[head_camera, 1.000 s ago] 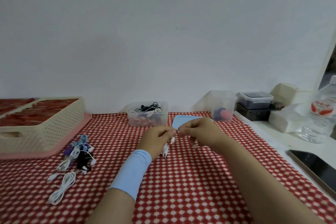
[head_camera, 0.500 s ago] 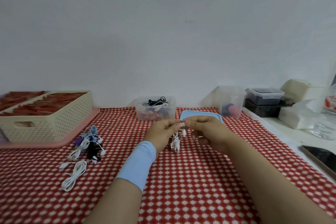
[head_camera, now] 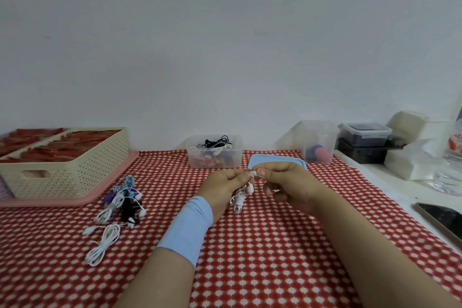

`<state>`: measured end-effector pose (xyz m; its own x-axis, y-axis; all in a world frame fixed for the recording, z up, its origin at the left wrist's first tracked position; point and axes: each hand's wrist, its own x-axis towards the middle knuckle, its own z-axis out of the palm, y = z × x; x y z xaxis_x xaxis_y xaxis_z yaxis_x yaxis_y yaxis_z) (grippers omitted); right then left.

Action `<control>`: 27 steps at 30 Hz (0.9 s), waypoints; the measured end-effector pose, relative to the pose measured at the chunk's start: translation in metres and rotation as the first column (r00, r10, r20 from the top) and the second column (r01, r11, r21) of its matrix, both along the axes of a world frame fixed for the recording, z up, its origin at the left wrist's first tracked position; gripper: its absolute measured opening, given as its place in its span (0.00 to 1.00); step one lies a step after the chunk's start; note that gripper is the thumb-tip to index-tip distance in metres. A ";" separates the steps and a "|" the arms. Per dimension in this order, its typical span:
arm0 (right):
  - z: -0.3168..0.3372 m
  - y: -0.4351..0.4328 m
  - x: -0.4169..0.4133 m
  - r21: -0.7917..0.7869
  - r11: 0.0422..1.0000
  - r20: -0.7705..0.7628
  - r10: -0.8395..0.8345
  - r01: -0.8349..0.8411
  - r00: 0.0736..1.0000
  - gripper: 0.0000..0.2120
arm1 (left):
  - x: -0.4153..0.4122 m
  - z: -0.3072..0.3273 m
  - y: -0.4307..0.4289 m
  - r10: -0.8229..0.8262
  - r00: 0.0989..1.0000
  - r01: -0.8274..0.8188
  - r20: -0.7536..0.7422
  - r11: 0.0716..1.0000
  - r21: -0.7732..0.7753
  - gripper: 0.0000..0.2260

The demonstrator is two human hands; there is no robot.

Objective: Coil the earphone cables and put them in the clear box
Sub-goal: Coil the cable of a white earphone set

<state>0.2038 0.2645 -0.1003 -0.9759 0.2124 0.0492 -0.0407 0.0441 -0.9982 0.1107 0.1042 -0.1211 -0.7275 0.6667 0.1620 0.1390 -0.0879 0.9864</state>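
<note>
Left hand (head_camera: 225, 184) and right hand (head_camera: 287, 182) pinch a part-coiled white earphone (head_camera: 240, 199) mid-frame; clear box (head_camera: 237, 157) holds some, uncoiled pile (head_camera: 122, 197) lies left.

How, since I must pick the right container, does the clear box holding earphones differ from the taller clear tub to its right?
The clear box is low and wide; the clear tub is taller and narrower. The clear box holds tangled black and white cables; the clear tub holds a dark thing and a pink one. Both are see-through plastic and stand by the wall.
</note>
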 end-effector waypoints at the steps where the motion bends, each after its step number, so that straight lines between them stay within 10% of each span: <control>1: 0.000 0.000 0.000 0.001 1.000 -0.006 -0.002 0.002 1.000 0.08 | 0.001 0.001 0.001 -0.004 1.000 0.004 0.000 1.000 0.008 0.10; 27: 0.011 -0.011 0.010 0.387 0.899 -0.166 -0.149 0.203 0.975 0.02 | 0.001 0.001 0.003 0.140 0.978 -0.165 -0.155 0.973 -0.159 0.03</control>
